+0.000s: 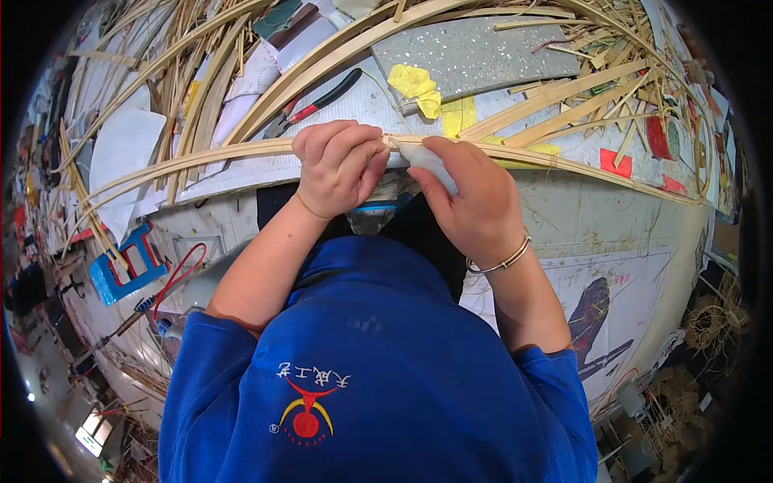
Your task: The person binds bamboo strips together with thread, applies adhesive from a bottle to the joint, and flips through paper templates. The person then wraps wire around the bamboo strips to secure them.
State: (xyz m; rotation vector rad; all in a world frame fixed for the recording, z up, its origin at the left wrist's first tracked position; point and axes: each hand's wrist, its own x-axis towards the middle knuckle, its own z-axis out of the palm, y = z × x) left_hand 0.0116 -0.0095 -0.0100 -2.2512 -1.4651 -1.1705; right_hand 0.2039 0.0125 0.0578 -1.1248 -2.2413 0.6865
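Note:
A long, thin bamboo strip bows across the front of the workbench. Curled around it, left of centre, is my left hand, its fingers closed on the strip. My right hand squeezes a whitish plastic glue bottle. The bottle's narrow nozzle points left and meets the strip just beside my left fingertips. Whether any liquid is coming out is too small to tell.
Pliers with red-black handles lie beyond my left hand. A grey speckled slab, crumpled yellow paper, a red tape roll and many loose strips cover the bench. A blue clamp-like frame is at left.

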